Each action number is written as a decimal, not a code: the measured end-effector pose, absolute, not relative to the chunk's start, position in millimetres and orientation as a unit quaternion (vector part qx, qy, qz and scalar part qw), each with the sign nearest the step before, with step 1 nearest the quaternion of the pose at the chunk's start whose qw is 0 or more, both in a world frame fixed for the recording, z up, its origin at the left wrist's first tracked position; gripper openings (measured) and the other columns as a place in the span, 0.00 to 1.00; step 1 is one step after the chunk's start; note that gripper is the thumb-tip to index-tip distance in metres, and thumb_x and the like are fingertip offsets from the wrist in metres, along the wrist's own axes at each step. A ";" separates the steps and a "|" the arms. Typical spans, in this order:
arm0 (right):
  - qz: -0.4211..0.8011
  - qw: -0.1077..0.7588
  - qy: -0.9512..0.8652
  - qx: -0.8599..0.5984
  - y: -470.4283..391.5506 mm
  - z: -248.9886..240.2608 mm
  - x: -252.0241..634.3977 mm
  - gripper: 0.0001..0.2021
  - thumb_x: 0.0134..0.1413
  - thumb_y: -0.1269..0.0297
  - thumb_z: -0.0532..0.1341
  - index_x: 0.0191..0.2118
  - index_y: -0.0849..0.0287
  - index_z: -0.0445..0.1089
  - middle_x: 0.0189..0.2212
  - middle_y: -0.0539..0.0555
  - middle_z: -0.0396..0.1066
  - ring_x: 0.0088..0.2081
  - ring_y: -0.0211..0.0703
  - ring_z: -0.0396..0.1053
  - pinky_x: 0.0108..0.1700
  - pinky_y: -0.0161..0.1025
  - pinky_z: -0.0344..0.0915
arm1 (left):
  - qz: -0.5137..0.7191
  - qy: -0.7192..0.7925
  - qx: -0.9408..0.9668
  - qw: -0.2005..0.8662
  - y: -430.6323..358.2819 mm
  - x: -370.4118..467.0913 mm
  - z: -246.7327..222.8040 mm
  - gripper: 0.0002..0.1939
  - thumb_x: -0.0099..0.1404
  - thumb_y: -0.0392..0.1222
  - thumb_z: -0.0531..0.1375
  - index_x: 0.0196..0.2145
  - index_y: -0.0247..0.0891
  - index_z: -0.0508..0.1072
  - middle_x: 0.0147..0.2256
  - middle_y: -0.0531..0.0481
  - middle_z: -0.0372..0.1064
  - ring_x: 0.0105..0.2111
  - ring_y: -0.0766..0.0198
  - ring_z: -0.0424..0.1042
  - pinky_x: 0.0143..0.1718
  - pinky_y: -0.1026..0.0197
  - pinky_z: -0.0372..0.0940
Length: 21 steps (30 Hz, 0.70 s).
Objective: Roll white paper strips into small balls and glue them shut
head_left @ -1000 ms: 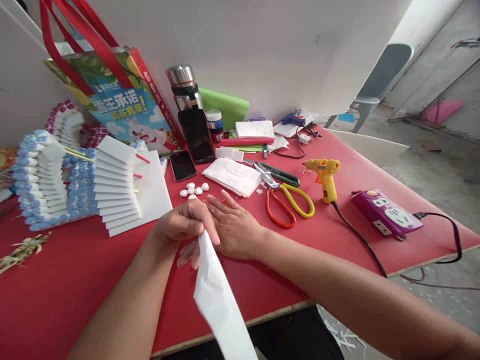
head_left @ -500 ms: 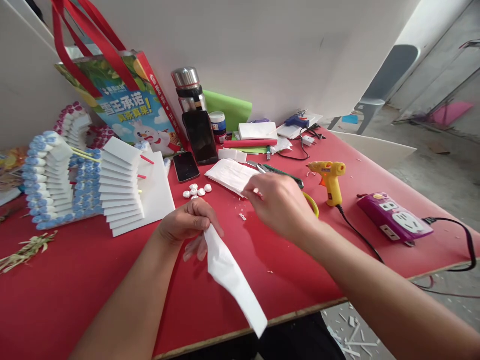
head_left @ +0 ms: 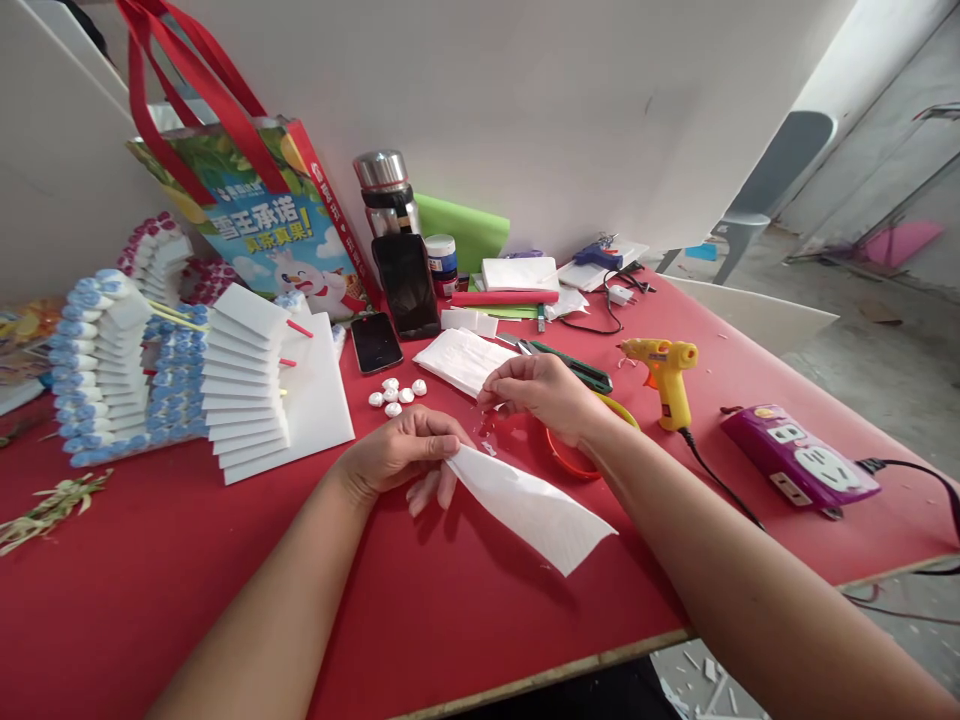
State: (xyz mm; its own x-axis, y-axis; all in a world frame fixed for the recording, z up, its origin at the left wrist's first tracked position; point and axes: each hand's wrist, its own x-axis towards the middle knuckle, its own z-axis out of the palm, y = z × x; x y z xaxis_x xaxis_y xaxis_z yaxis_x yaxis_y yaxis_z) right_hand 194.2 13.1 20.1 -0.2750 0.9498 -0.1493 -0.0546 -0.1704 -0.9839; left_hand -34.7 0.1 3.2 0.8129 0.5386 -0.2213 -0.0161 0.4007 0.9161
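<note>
Pinched between thumb and fingers of my left hand (head_left: 409, 455) is one end of a white paper strip (head_left: 536, 508), which slants down to the right over the red table. My right hand (head_left: 544, 390) has its thumb and fingertips pressed together above small white scraps (head_left: 489, 447); whatever they hold is too small to name. Several small white rolled balls (head_left: 391, 395) lie just beyond my left hand. A stack of folded white paper (head_left: 463, 360) is behind my right hand.
A yellow glue gun (head_left: 667, 375) and purple power strip (head_left: 801, 455) are at right. Scissors (head_left: 574, 370) and a tape roll (head_left: 559, 462) lie by my right hand. White layered pieces (head_left: 247, 385), phones (head_left: 376, 343), a flask (head_left: 385, 195) and a bag (head_left: 281, 225) stand left and behind.
The paper strip has swung up and to the right, its broad side now showing. My left hand has moved slightly right; my right hand's fingers have come down a little nearer the table.
</note>
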 end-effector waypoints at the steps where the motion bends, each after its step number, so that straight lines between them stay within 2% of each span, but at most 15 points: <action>1: 0.629 0.409 -0.495 -0.438 12.9 20.9 194.6 0.02 0.48 0.70 0.64 0.27 0.62 0.74 0.29 0.57 0.78 0.30 0.40 0.75 0.33 0.36 0.73 | 0.171 0.251 0.519 0.799 -0.2 -33.4 2.9 0.14 0.69 0.46 0.62 0.38 0.29 0.78 0.22 0.42 0.77 0.10 0.66 0.68 0.10 0.72 0.56; 6: 0.654 0.417 -0.482 -0.407 11.2 22.8 198.0 0.03 0.47 0.72 0.64 0.30 0.64 0.75 0.31 0.59 0.79 0.33 0.43 0.77 0.35 0.37 0.75 | 0.188 0.250 0.522 0.794 -0.6 -31.8 -0.4 0.15 0.69 0.48 0.62 0.37 0.30 0.78 0.22 0.42 0.77 0.10 0.66 0.68 0.10 0.71 0.57; 9: 0.664 0.394 -0.479 -0.417 8.8 25.3 200.6 0.03 0.52 0.70 0.64 0.33 0.64 0.75 0.31 0.60 0.80 0.32 0.44 0.78 0.35 0.38 0.75 | 0.209 0.265 0.525 0.782 0.1 -32.5 -1.7 0.14 0.69 0.47 0.61 0.37 0.31 0.77 0.23 0.42 0.78 0.10 0.66 0.68 0.10 0.70 0.58; 12: 0.680 0.340 -0.477 -0.441 5.4 29.0 202.2 0.13 0.59 0.56 0.65 0.38 0.63 0.76 0.31 0.60 0.80 0.30 0.44 0.78 0.33 0.37 0.74 | 0.235 0.308 0.542 0.746 0.6 -31.0 0.4 0.14 0.68 0.48 0.62 0.37 0.31 0.75 0.25 0.42 0.79 0.10 0.66 0.68 0.10 0.70 0.58; 14: 0.697 0.296 -0.483 -0.440 2.6 30.6 202.2 0.20 0.57 0.46 0.65 0.39 0.61 0.76 0.31 0.58 0.80 0.29 0.43 0.76 0.30 0.35 0.71 | 0.244 0.344 0.563 0.710 0.3 -28.1 3.5 0.15 0.68 0.49 0.63 0.38 0.31 0.75 0.26 0.42 0.79 0.11 0.67 0.69 0.11 0.70 0.58; 16: 0.731 0.238 -0.496 -0.403 -0.4 31.2 200.9 0.24 0.55 0.40 0.64 0.36 0.60 0.77 0.29 0.56 0.79 0.27 0.42 0.74 0.27 0.35 0.68 | 0.245 0.373 0.582 0.680 -0.9 -24.3 6.9 0.16 0.67 0.50 0.64 0.38 0.32 0.74 0.26 0.44 0.78 0.12 0.68 0.69 0.12 0.70 0.58; 18: 0.762 0.185 -0.511 -0.353 -2.7 30.4 198.8 0.24 0.55 0.40 0.64 0.33 0.60 0.77 0.26 0.55 0.77 0.26 0.41 0.72 0.27 0.35 0.66 | 0.244 0.388 0.593 0.662 -2.5 -20.3 9.9 0.16 0.66 0.51 0.65 0.39 0.33 0.73 0.25 0.47 0.77 0.13 0.69 0.68 0.13 0.70 0.57; 21: 0.751 0.173 -0.546 -0.329 -3.1 27.0 195.6 0.20 0.56 0.44 0.66 0.33 0.60 0.77 0.23 0.51 0.72 0.24 0.37 0.68 0.29 0.35 0.67 | 0.247 0.395 0.602 0.648 -4.8 -15.1 12.4 0.16 0.66 0.52 0.64 0.39 0.35 0.72 0.25 0.49 0.76 0.14 0.69 0.68 0.15 0.70 0.57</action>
State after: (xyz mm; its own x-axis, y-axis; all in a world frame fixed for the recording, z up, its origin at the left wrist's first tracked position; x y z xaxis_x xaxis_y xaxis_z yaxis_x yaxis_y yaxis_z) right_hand 195.6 -3.1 27.0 -0.7246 0.6179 -0.3054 0.0993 -0.3448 -0.9334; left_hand -15.1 -4.8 12.4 0.5664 0.7958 -0.2142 0.1552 0.1522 0.9761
